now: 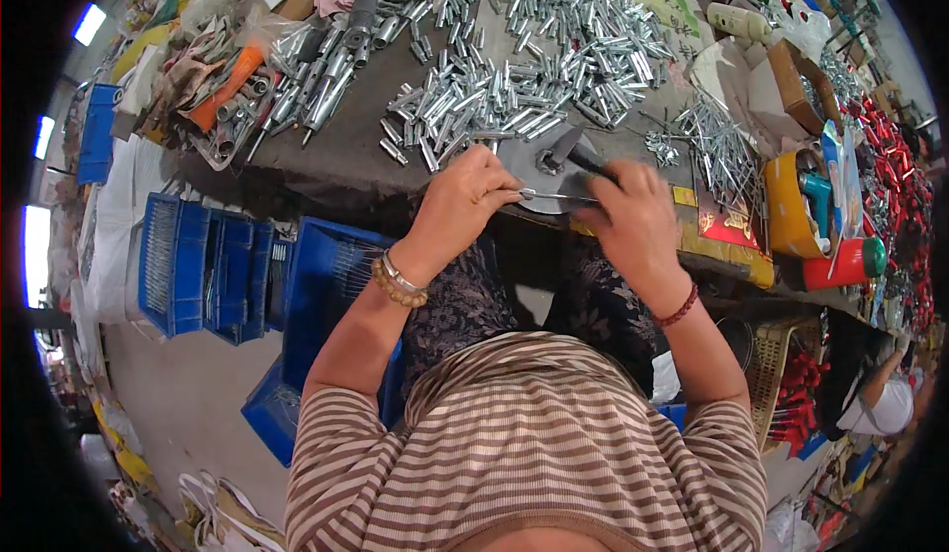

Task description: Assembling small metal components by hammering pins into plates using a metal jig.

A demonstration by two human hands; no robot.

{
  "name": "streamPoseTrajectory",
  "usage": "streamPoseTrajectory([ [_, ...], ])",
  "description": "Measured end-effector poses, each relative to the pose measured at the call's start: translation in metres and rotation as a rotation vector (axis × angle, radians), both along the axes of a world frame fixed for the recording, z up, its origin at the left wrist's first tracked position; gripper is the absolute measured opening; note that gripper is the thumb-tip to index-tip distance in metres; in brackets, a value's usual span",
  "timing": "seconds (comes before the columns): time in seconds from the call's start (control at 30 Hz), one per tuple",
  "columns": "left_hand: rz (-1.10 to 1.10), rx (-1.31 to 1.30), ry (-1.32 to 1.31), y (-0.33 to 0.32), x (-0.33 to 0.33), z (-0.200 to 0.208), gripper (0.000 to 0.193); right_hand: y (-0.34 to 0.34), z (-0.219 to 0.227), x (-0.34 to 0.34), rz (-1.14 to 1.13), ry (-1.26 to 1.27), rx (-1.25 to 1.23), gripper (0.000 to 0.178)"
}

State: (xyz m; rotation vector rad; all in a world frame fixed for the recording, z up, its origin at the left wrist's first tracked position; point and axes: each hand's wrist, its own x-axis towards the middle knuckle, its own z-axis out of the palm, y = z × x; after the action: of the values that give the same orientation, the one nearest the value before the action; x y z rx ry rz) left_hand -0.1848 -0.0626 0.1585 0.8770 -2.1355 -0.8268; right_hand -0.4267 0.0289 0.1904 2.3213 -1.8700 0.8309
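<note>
My left hand point(465, 191) is closed, thumb and fingers pinching the end of a thin shiny metal rod point(559, 197). That rod points right toward my right hand point(638, 218), whose fingers are curled and slightly blurred. A small hammer point(585, 161) has its dark handle running into the right hand's grip. Its head is over a round grey metal plate point(524, 165) at the bench edge. Whether the right fingers also touch the rod's end, I cannot tell. Just beyond the plate lies a broad heap of short chrome tubes point(474, 97).
Longer metal tool shafts point(331, 87) and an orange piece point(225, 89) lie at the bench's left. Thin rods point(717, 147), a yellow container point(794, 201) and a red jar point(840, 263) are at the right. Blue crates point(321, 285) stand low on my left. Another person point(880, 404) is far right.
</note>
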Motion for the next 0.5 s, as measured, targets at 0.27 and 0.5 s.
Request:
streamPoseTrajectory([
  [0.27, 0.155, -0.242, 0.064, 0.019, -0.006, -0.011, 0.022, 0.026, -0.005, 0.029, 0.003, -0.312, 0.368, 0.022],
  [0.5, 0.258, 0.715, 0.481, 0.068, -0.02, -0.015, 0.048, 0.033, -0.004, 0.038, 0.0, -0.859, 0.779, 0.026],
])
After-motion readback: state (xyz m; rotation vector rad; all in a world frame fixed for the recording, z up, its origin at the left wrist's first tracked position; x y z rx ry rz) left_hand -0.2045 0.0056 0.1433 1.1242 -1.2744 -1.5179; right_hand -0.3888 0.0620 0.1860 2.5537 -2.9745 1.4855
